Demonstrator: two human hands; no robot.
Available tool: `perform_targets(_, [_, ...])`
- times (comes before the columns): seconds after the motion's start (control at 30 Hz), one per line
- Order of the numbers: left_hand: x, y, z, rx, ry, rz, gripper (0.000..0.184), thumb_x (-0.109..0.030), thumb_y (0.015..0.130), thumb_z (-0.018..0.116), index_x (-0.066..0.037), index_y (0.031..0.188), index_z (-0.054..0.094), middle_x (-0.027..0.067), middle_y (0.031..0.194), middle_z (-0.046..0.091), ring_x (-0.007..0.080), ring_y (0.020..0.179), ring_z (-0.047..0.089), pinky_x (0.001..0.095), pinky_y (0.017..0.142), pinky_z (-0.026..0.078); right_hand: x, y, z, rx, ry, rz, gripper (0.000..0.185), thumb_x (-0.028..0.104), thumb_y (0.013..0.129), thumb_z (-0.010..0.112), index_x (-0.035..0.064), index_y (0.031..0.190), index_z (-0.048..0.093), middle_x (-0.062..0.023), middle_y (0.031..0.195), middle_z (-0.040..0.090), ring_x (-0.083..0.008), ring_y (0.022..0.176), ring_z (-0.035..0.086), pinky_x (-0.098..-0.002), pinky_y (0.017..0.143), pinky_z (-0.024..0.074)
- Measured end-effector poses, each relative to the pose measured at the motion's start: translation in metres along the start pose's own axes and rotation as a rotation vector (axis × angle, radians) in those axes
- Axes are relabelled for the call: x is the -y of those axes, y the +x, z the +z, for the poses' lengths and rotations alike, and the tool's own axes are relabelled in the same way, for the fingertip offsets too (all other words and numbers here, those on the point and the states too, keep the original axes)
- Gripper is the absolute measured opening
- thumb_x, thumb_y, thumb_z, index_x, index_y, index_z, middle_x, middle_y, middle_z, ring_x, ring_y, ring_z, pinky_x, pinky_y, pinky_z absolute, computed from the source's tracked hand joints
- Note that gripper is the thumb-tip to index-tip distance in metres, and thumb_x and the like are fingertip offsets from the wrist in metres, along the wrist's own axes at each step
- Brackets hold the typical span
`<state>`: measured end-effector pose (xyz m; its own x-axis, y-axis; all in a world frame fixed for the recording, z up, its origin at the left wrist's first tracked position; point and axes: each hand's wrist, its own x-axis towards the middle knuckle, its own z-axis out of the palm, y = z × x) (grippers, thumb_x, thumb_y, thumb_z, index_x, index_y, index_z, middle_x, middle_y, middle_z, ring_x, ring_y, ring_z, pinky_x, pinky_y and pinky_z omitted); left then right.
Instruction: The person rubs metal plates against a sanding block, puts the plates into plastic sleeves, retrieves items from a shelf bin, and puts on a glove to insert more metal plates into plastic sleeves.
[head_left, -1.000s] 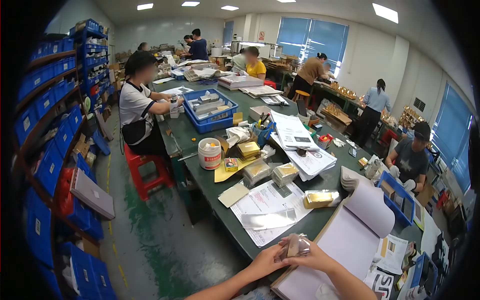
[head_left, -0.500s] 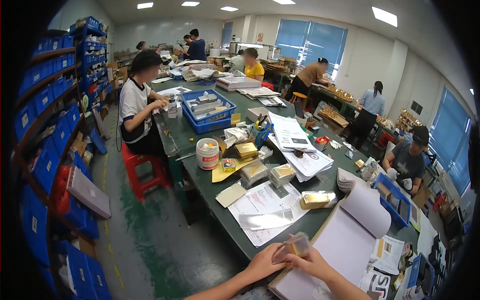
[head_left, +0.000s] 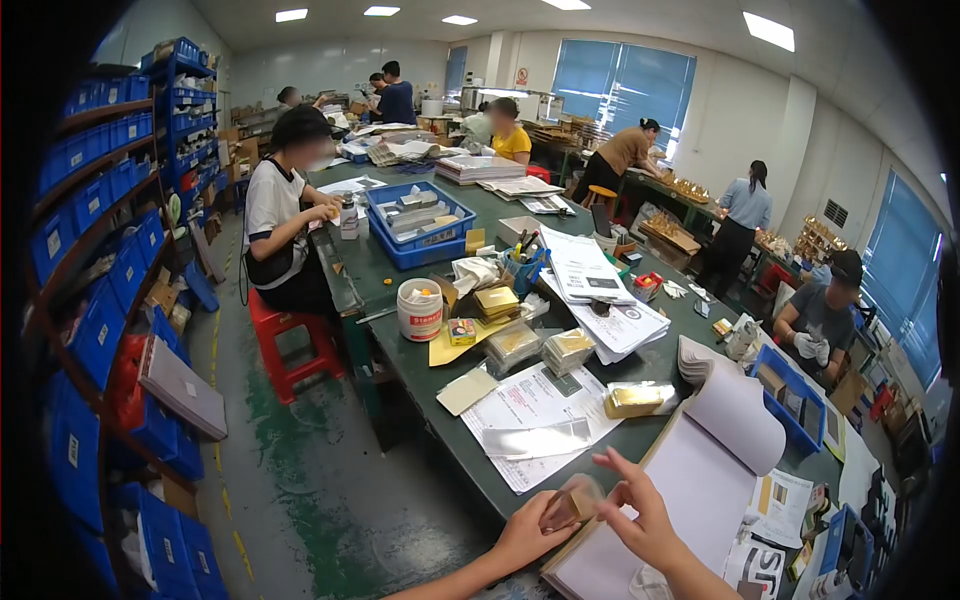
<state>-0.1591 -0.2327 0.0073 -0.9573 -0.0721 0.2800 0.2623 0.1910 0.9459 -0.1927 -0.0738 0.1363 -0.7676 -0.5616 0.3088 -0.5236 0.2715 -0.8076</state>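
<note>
My left hand [head_left: 532, 530] is closed around a small clear plastic-wrapped packet [head_left: 577, 502] with a gold-brown tint, low in the view near the table edge. The packet's far side is blurred. Just right of it, my right hand [head_left: 642, 518] is raised with its fingers apart and nothing held in it. Beneath the right hand lies a large open pad of white sheets [head_left: 690, 470], its top pages curled back. Beyond my hands a clear plastic strip [head_left: 538, 440] rests on a printed sheet [head_left: 545, 395], near a gold packet in clear wrap [head_left: 640, 399].
On the green table [head_left: 420, 385] stand a white tub [head_left: 419, 310], wrapped stacks [head_left: 513, 345], a pen holder [head_left: 524, 268] and blue trays [head_left: 420, 220]. A person [head_left: 285, 215] sits at the left on a red stool [head_left: 290, 345]. Another person [head_left: 825, 320] sits at the right.
My right hand has let go of the packet and lifted to the right, its fingers spreading. My left hand still holds the packet.
</note>
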Motion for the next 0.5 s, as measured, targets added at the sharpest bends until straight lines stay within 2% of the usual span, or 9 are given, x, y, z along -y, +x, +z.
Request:
perform_targets(0.07, [0.000,-0.001,-0.002,0.013,-0.002,-0.001,0.050,-0.026,0.078,0.075,-0.004,0.118,0.053,0.0134,0.099,0.062,0.0269,0.089,0.064,0.0345,0.076,0.051,0.000,-0.001,-0.005,0.011,0.105,0.046,0.062,0.008,0.089,0.065,0.0077,0.144,0.036,-0.0084,0.126,0.056,-0.0087,0.079,0.056,-0.0241,0.067,0.0484])
perform_targets(0.13, [0.001,-0.001,-0.004,0.030,-0.005,0.001,0.052,-0.026,0.078,0.075,-0.004,0.120,0.052,0.0140,0.102,0.062,0.0277,0.090,0.064,0.0347,0.078,0.051,-0.018,-0.002,-0.008,0.293,0.233,0.255,0.070,0.009,0.083,0.072,0.0034,0.142,0.035,-0.0123,0.132,0.051,-0.0127,0.091,0.061,-0.0244,0.075,0.0508])
perform_targets(0.17, [0.003,-0.001,-0.005,0.059,0.031,0.021,0.054,-0.027,0.079,0.075,-0.004,0.122,0.051,0.0152,0.104,0.062,0.0283,0.093,0.064,0.0350,0.079,0.051,-0.025,-0.002,-0.006,0.291,0.231,0.255,0.070,0.009,0.083,0.072,0.0034,0.142,0.035,-0.0123,0.132,0.051,-0.0127,0.091,0.061,-0.0244,0.075,0.0508])
perform_targets(0.23, [0.006,-0.002,-0.006,0.085,0.069,0.041,0.056,-0.027,0.079,0.074,-0.004,0.124,0.050,0.0163,0.106,0.061,0.0290,0.095,0.064,0.0352,0.080,0.051,-0.033,0.000,-0.002,0.350,0.205,0.209,0.068,0.008,0.082,0.073,0.0041,0.140,0.038,-0.0115,0.129,0.053,-0.0117,0.100,0.060,-0.0246,0.083,0.0500])
perform_targets(0.27, [0.008,-0.002,-0.006,0.129,0.057,0.026,0.058,-0.027,0.079,0.074,-0.004,0.126,0.049,0.0171,0.108,0.061,0.0298,0.097,0.063,0.0355,0.081,0.051,-0.033,0.001,0.000,0.352,0.207,0.206,0.068,0.008,0.082,0.073,0.0041,0.140,0.038,-0.0115,0.129,0.053,-0.0117,0.100,0.060,-0.0246,0.083,0.0500])
perform_targets(0.33, [0.006,-0.003,-0.008,0.177,0.050,0.010,0.060,-0.027,0.080,0.073,-0.004,0.129,0.047,0.0178,0.110,0.061,0.0306,0.098,0.063,0.0357,0.081,0.051,-0.030,0.000,0.003,0.368,0.408,0.338,0.059,0.007,0.081,0.074,0.0059,0.134,0.045,-0.0062,0.124,0.056,-0.0134,0.112,0.053,-0.0289,0.091,0.0467])
perform_targets(0.43, [0.005,-0.003,-0.010,0.184,0.066,-0.005,0.059,-0.026,0.081,0.073,-0.002,0.129,0.048,0.0185,0.109,0.062,0.0296,0.096,0.064,0.0347,0.081,0.051,-0.034,-0.003,0.006,0.351,0.423,0.348,0.051,0.008,0.082,0.073,0.0055,0.127,0.050,-0.0059,0.123,0.057,-0.0140,0.113,0.053,-0.0297,0.094,0.0454])
perform_targets(0.5, [0.008,-0.001,-0.009,0.215,-0.013,0.005,0.057,-0.024,0.078,0.076,-0.002,0.125,0.052,0.0134,0.098,0.062,0.0194,0.082,0.061,0.0314,0.072,0.052,-0.031,-0.006,0.005,0.334,0.408,0.343,0.050,0.007,0.082,0.073,0.0056,0.127,0.050,-0.0060,0.123,0.057,-0.0142,0.113,0.053,-0.0296,0.095,0.0451])
